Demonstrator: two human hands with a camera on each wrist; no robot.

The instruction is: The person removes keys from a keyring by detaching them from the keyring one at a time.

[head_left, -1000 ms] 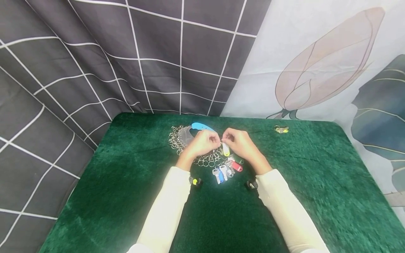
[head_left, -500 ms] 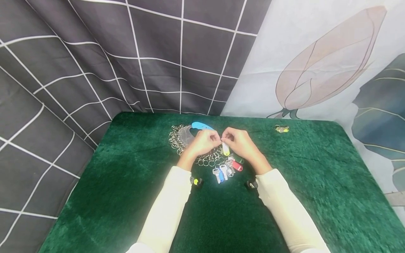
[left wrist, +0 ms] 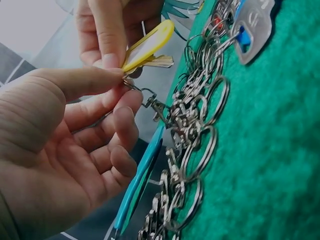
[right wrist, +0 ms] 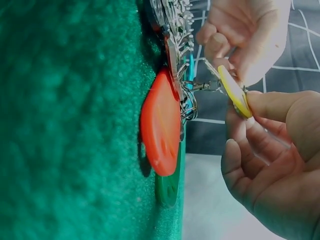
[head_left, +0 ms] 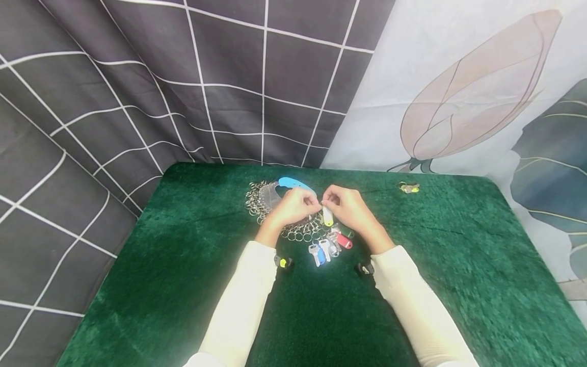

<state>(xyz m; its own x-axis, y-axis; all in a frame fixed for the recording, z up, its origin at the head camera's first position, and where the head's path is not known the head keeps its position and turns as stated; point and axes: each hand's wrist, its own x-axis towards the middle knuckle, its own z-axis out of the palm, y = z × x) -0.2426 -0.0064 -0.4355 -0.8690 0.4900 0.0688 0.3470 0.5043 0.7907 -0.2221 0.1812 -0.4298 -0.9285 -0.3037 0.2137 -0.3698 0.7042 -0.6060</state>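
Note:
Between the thumb and index finger of my left hand [left wrist: 65, 135] is pinched a small metal split ring [left wrist: 131, 85], joined to a swivel clasp [left wrist: 155, 104]. My right hand [right wrist: 285, 150] pinches the end of a yellow key tag [right wrist: 234, 92] right beside it. Under the tag a brass-coloured key [left wrist: 160, 61] sticks out in the left wrist view. The fingertips of both hands meet in the head view, with the tag [head_left: 327, 216] hanging below them. Part of the split ring is hidden by the fingertips.
Many clasps with split rings [head_left: 298, 236] fan out on the green cloth [head_left: 192, 285], under and left of the hands. A blue curved strip [head_left: 291, 182] lies behind. Nearer sit a red tag [head_left: 344, 241], a blue tag [head_left: 321, 255] and keys. Another tagged key [head_left: 409, 188] lies far right.

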